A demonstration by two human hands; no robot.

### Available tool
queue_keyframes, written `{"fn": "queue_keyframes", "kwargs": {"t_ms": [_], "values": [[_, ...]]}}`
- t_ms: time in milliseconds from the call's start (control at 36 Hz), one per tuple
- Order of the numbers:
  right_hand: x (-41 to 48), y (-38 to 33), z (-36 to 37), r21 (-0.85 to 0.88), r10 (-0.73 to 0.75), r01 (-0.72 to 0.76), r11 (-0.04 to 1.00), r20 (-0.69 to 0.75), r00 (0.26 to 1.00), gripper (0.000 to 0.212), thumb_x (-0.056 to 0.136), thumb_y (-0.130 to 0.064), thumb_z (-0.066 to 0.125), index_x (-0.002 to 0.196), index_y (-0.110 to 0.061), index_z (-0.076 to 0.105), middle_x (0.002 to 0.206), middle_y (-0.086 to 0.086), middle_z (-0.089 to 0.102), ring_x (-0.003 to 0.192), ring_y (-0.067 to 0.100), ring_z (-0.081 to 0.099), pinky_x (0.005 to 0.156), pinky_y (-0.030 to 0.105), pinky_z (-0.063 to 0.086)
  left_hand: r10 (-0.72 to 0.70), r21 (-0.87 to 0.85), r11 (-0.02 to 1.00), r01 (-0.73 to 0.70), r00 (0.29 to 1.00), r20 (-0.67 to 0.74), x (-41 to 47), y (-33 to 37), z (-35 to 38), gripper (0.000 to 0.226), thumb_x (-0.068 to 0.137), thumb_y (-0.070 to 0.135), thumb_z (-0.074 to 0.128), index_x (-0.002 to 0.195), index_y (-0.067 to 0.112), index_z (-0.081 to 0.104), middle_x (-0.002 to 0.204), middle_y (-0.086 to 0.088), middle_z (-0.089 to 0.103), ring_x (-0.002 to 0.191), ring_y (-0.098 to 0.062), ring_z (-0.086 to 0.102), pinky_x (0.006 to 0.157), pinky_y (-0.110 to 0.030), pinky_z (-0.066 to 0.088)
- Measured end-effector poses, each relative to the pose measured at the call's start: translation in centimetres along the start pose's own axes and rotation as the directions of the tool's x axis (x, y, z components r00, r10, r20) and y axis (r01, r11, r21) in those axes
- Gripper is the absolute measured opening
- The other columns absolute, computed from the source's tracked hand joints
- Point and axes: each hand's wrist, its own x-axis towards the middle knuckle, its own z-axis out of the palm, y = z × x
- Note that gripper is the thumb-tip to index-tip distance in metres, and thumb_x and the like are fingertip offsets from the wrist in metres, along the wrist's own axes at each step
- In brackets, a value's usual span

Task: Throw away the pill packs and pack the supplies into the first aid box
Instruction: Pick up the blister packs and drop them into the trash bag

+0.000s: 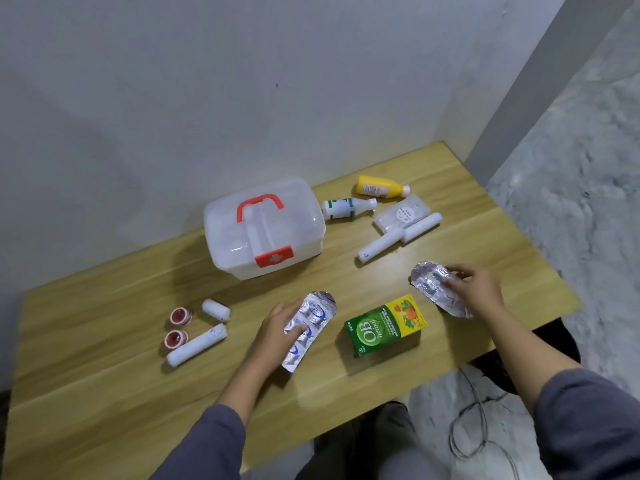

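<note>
With both foil strips under your fingers, curl your thumbs beneath the edges and lift them flat, so the thin sheets don't buckle. Your left hand (277,327) pinches the blue-printed pill pack (309,329) at six o'clock from the first aid box (265,226); your right hand (476,287) clamps the plain silver pack (437,287) at four o'clock. Both look crinkled, shiny and curved, resting on the table (104,393). That box sits latched; no bin is in view.
</note>
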Motion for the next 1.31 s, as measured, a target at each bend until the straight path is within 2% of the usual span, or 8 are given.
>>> {"fn": "queue_keyframes", "kwargs": {"t_ms": [194,361,500,694,806,889,944,1306], "values": [[-1.7,0.3,-2.1,0.216,0.081,-0.064,0.974,-0.070,0.994,0.027,0.080,-0.010,0.069,0.106,-0.004,0.069,0.093,0.013,0.064,0.088,0.020,0.054,0.078,0.024,0.035,0.120,-0.018,0.993,-0.120,0.993,-0.001,1.7,5.1,0.7,0.052,0.093,0.015,0.055,0.143,0.016,0.039,0.149,-0.008,0.037,0.142,-0.022,0.026,0.095,-0.016,0.022],[-1.7,1.9,-6.2,0.308,0.111,-0.041,0.951,-0.213,0.971,0.027,0.081,-0.012,0.069,0.106,-0.003,0.069,0.101,0.020,0.069,0.086,0.019,0.056,0.075,0.023,0.038,0.282,-0.019,0.959,-0.282,0.959,0.002,4.5,13.2,2.0,0.055,0.092,0.020,0.057,0.143,0.019,0.037,0.136,-0.006,0.046,0.127,-0.020,0.044,0.101,-0.030,0.036],[-0.7,5.6,-11.2,0.381,0.170,-0.053,0.923,-0.282,0.944,0.024,0.085,-0.003,0.061,0.108,-0.002,0.067,0.096,0.014,0.068,0.082,0.021,0.056,0.055,-0.004,0.037,0.379,-0.080,0.922,-0.378,0.925,0.005,7.2,21.0,5.9,0.054,0.090,0.015,0.061,0.140,0.013,0.043,0.132,-0.004,0.050,0.120,-0.012,0.046,0.093,-0.018,0.033],[1.2,14.0,-18.3,0.513,0.340,-0.124,0.849,-0.353,0.872,0.027,0.086,0.002,0.055,0.110,-0.003,0.066,0.108,0.014,0.069,0.087,0.018,0.056,0.062,-0.001,0.039,0.439,-0.169,0.895,-0.412,0.880,0.180,10.5,31.7,16.6,0.051,0.087,0.020,0.061,0.135,0.017,0.047,0.118,0.011,0.050,0.112,-0.008,0.053,0.092,-0.018,0.042],[2.0,19.2,-21.1,0.577,0.471,-0.202,0.791,-0.365,0.803,0.031,0.086,0.004,0.052,0.114,-0.003,0.064,0.107,0.018,0.067,0.086,0.020,0.053,0.079,0.023,0.037,0.449,-0.159,0.893,-0.421,0.824,0.344,12.0,36.5,24.7,0.042,0.089,0.013,0.061,0.129,0.022,0.051,0.114,0.002,0.055,0.106,-0.014,0.060,0.092,-0.027,0.050],[3.0,23.4,-22.1,0.611,0.546,-0.261,0.748,-0.342,0.765,0.033,0.087,0.004,0.049,0.116,-0.004,0.062,0.089,0.013,0.060,0.076,0.022,0.051,0.064,0.022,0.042,0.459,-0.120,0.880,-0.459,0.758,0.463,13.2,39.0,31.1,0.050,0.089,0.019,0.061,0.137,0.018,0.047,0.123,-0.005,0.055,0.112,-0.018,0.059,0.100,-0.037,0.048],[3.8,26.2,-22.2,0.646,0.599,-0.292,0.705,-0.322,0.733,0.033,0.087,0.005,0.048,0.116,-0.005,0.061,0.085,0.009,0.057,0.072,0.022,0.050,0.049,0.007,0.040,0.440,-0.086,0.878,-0.471,0.722,0.534,14.0,40.1,35.3,0.053,0.090,0.015,0.060,0.140,0.014,0.042,0.124,-0.005,0.053,0.114,-0.017,0.057,0.096,-0.019,0.046],[10.8,39.6,-16.9,0.704,0.768,-0.474,0.529,-0.161,0.619,0.037,0.087,0.005,0.046,0.117,-0.008,0.062,0.088,0.014,0.063,0.091,0.043,0.061,0.053,0.020,0.040,0.205,0.265,0.779,-0.568,0.631,0.748,20.4,37.7,53.8,0.057,0.092,0.013,0.056,0.143,0.004,0.033,0.133,-0.016,0.046,0.124,-0.027,0.047,0.094,-0.021,0.032]]}}
